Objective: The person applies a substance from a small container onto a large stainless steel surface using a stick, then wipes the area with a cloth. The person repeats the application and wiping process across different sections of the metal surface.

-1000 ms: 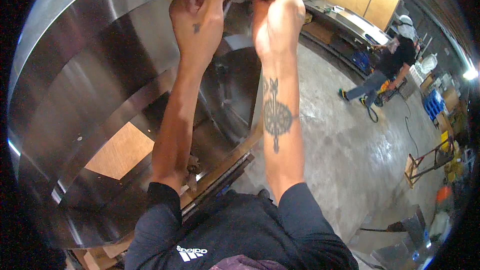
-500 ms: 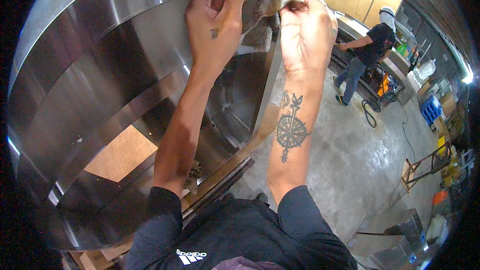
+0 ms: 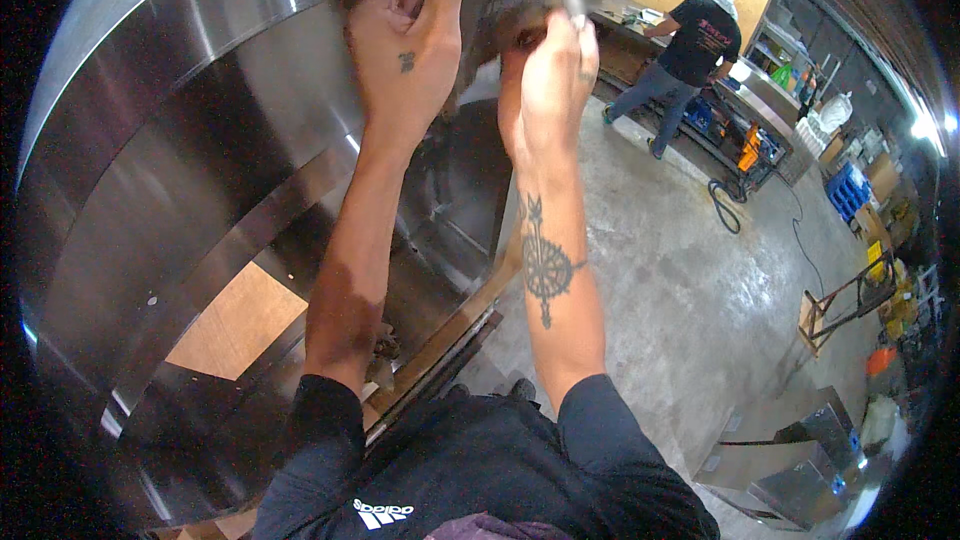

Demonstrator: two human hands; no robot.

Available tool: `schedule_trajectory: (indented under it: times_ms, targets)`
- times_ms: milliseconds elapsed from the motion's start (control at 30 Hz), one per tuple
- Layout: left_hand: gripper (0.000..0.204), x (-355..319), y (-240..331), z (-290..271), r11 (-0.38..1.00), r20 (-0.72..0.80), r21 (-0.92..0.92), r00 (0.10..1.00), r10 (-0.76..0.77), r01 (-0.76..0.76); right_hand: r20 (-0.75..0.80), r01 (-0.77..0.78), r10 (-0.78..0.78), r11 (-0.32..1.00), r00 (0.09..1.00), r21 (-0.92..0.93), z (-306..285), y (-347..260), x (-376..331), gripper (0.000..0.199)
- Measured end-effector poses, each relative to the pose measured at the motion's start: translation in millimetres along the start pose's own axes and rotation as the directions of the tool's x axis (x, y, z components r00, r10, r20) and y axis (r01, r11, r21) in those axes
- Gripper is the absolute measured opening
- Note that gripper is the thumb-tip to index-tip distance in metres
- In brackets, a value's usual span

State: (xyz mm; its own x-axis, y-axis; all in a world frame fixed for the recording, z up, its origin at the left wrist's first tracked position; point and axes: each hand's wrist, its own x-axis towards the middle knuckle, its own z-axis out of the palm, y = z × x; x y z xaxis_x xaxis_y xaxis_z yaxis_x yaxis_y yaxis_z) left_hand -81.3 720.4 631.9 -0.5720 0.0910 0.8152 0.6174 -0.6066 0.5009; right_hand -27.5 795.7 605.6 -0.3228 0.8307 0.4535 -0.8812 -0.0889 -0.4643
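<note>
A large curved stainless steel panel (image 3: pixel 180 170) fills the left of the view, polished and mirror-like. My left hand (image 3: pixel 410 50) presses flat against its upper part, thumb up at the top edge, holding nothing. My right hand (image 3: pixel 550 80) is raised beside it, shut on a dark grey abrasive pad (image 3: pixel 520 15) that rests against the metal near the panel's open edge. The pad is blurred. Both forearms reach up from the lower edge.
A person in a black shirt (image 3: pixel 690 50) stands at a workbench (image 3: pixel 640 15) in the back right. A cart (image 3: pixel 760 140), a hose (image 3: pixel 725 210) on the concrete floor, a wooden stand (image 3: pixel 835 305) and steel boxes (image 3: pixel 790 450) lie to the right.
Both hands have shifted along the panel's upper edge, and the pad is blurred with motion. The person in the background has walked to the workbench.
</note>
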Motion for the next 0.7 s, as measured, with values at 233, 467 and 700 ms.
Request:
schedule_trajectory:
  times_ms: [233,467,700]
  targets:
    - [0.038,-1,2,-1,1.0,0.03,0.029,1.0,0.008,-0.009,0.04,-0.057,0.051,0.987,0.998,0.15,-1,-13,-13,0.022]
    - [0.042,-2,5,0,0.999,0.014,0.006,0.999,0.031,-0.031,0.132,0.049,-0.057,0.997,0.99,0.061,8,-21,22,0.012]
    - [0.043,-5,9,-8,0.972,0.022,0.231,0.999,0.043,-0.047,0.191,0.175,-0.145,0.973,0.971,-0.152,2,0,46,0.038]
